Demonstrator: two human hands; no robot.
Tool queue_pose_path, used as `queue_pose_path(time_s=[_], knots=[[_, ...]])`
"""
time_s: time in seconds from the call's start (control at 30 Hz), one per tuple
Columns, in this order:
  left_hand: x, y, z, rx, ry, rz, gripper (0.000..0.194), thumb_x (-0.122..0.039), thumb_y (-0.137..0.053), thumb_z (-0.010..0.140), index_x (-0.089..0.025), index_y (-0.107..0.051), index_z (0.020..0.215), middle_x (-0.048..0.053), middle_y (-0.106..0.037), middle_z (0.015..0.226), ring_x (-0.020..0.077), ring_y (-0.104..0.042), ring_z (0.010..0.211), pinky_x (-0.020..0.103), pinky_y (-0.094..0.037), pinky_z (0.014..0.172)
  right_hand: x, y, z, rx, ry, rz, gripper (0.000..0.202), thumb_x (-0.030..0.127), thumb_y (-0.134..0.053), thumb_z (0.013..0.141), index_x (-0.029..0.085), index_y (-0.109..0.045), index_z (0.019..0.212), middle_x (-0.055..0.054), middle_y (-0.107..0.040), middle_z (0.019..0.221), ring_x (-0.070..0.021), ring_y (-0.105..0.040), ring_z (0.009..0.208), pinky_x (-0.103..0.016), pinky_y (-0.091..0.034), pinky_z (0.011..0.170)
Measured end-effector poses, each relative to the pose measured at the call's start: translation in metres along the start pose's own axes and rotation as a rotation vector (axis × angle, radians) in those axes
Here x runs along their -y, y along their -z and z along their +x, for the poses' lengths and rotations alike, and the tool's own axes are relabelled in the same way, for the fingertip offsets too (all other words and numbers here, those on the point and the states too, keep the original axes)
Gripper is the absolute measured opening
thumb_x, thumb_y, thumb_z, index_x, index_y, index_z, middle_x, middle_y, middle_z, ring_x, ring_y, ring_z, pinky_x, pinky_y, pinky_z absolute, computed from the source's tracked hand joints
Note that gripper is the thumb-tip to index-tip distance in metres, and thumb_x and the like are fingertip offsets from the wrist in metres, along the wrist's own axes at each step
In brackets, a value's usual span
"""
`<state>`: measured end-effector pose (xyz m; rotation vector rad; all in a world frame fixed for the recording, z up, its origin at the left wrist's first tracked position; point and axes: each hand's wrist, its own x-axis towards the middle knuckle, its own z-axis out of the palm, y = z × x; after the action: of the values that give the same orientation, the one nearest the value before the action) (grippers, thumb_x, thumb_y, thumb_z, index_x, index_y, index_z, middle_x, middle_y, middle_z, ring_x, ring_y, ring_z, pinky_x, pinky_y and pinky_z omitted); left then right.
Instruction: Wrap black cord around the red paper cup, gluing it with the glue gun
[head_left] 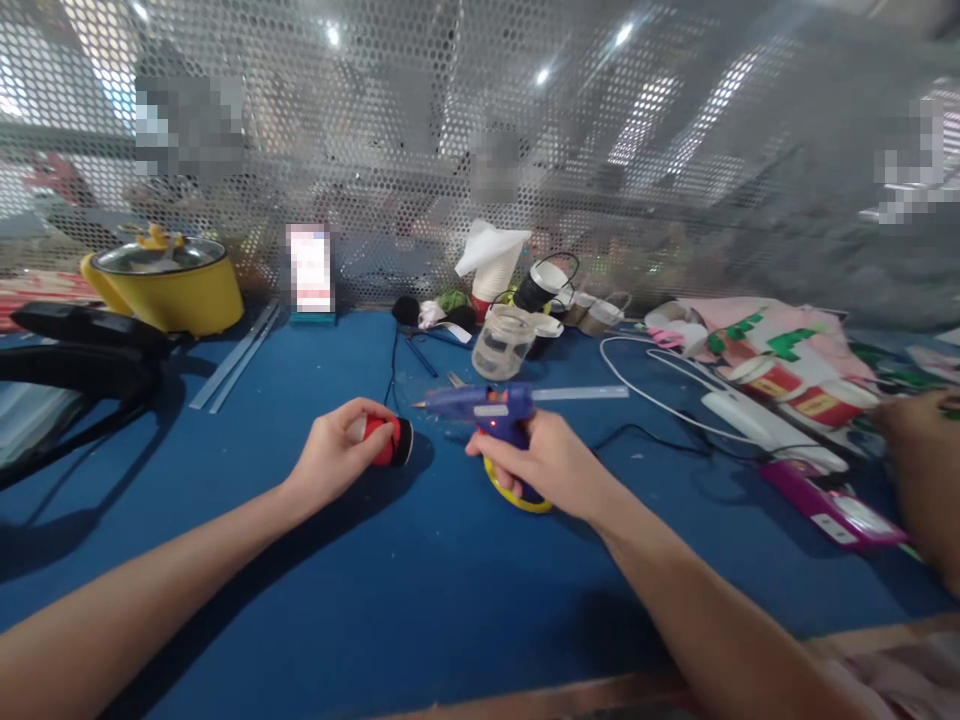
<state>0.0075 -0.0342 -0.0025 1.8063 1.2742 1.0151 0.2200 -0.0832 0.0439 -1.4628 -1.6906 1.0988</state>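
Observation:
My left hand (341,450) grips a small red paper cup (382,440) lying on its side, with black yarn (406,441) wound at one end. A strand runs from there back toward a black yarn ball (406,310). In my right hand (544,460) is a blue glue gun (480,403), its fingers wrapped round the handle. The nozzle points left, a little above and to the right of the cup, apart from it. A clear glue stick (581,393) sticks out of the gun's back, and a red light glows on its side.
A clear plastic jar (502,342) and yarn-wrapped cups (541,285) stand at the back. Left are glue sticks (236,360), a yellow pot (169,290) and a phone (310,268). A white power strip (772,430), cables and a purple box (832,505) lie right, near another person's hand (926,460).

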Motion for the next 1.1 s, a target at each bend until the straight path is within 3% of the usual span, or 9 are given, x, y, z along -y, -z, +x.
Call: queue_pose_path(time_s=[0.13,0.67,0.9,1.1], knots=[[-0.001,0.0,0.002,-0.006,0.049,-0.043,0.017,-0.032,-0.056,0.068,-0.016,-0.058,0.076,0.001,-0.059,0.066,0.011,-0.05,0.054,0.021,-0.039,0.049,-0.001,-0.013,-0.003,0.006,-0.037,-0.108,0.021,0.032,-0.049,0.074,0.012,-0.055,0.074,0.004,-0.05,0.044,-0.0076,-0.047,0.035,-0.018,-0.041,0.035],[-0.005,-0.002,0.004,0.009,0.122,-0.09,0.019,-0.032,-0.057,0.067,-0.015,-0.058,0.076,0.001,-0.059,0.066,0.0114,-0.051,0.054,0.022,-0.038,0.05,-0.009,-0.022,-0.01,-0.107,0.204,-0.586,0.021,0.033,-0.046,0.077,0.02,-0.058,0.064,0.003,-0.052,0.04,-0.0145,-0.054,0.042,-0.024,-0.039,0.043],[-0.006,-0.002,0.005,0.011,0.109,-0.027,0.019,-0.032,-0.055,0.068,-0.015,-0.059,0.077,0.001,-0.059,0.066,0.0116,-0.049,0.056,0.022,-0.037,0.051,-0.013,-0.022,-0.009,-0.185,0.292,-0.693,0.017,0.033,-0.048,0.076,0.019,-0.058,0.075,-0.002,-0.061,0.058,-0.0168,-0.058,0.054,-0.023,-0.041,0.049],[-0.008,-0.002,0.005,0.011,0.131,-0.007,0.021,-0.032,-0.054,0.068,-0.015,-0.059,0.078,0.001,-0.058,0.066,0.0113,-0.049,0.054,0.022,-0.037,0.05,-0.015,-0.022,-0.011,-0.185,0.294,-0.696,0.015,0.032,-0.048,0.075,0.021,-0.056,0.073,0.0,-0.058,0.054,-0.0151,-0.056,0.049,-0.022,-0.038,0.044]])
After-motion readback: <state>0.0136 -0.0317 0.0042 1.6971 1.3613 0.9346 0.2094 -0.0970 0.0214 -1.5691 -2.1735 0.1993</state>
